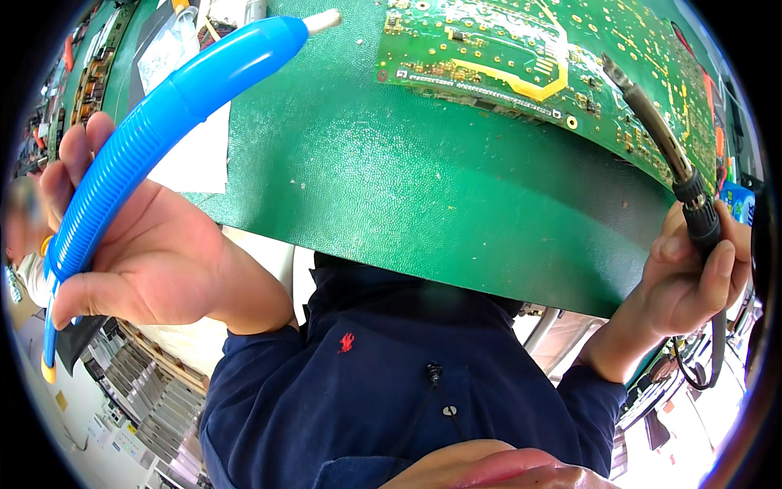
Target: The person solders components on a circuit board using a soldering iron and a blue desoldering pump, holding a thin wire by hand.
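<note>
"Soldering iron (691,189): where is it, exactly?"

"Over on the right, raised at a slant, with its metal tip pointing up and away from the body. In this view the tip overlaps the green circuit board (497,50); I can't tell whether it touches."

"How is it held?"

"The right grip (692,273) pinches its black handle between thumb and fingers. A black cord (719,346) hangs below, looping beneath that wrist."

"And on the other side?"

"The left grip (155,261) has a blue desoldering pump (175,102). The ribbed barrel lies across the palm, with fingers curled behind it and the thumb by the lower end. Its white nozzle (323,20) slants up to the right, well apart from the iron."

"What's around them?"

"A green tabletop (366,196) stretches between the two. The board lies at its far right, with a wide yellowish track running over the face. A white sheet (204,155) is at the left, partly hidden by the pump, and a clear plastic bag (167,57) is near the sheet's far end."

"The person?"

"Seen from above, in a navy shirt (391,359), close to the table's near edge, one arm out to each side."
</note>
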Motion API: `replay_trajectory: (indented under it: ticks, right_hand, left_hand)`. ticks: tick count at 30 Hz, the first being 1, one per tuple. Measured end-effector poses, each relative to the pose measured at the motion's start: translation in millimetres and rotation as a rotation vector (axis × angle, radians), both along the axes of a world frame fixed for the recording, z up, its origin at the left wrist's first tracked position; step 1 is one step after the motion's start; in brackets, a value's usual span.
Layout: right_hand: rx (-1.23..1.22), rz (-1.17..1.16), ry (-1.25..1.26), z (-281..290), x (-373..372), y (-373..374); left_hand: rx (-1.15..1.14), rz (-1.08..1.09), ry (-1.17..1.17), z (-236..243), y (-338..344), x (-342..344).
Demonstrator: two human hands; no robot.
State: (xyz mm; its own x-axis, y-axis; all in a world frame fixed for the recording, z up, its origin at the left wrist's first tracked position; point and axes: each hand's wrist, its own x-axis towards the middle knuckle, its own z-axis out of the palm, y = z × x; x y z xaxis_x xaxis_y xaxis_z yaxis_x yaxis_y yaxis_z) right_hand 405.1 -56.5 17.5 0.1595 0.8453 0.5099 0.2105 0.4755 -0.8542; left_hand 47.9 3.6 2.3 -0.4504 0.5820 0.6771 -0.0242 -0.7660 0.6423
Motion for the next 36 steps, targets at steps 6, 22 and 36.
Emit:
replay_trajectory:
  ticks: [6, 22, 36]
  right_hand:
    - [0.018, -0.038, -0.002, 5, -7, 4]
    - [-0.025, 0.198, 0.342, 24, -1, 12]
    - [-0.129, 0.519, 0.308, 16, -5, 13]
  left_hand:
    - [0.131, 0.039, 0.118, 20, -5, -11]
    - [-0.230, 0.234, 0.654, 48, -46, -74]
    - [-0.177, -0.064, 1.567, 56, -52, 107]
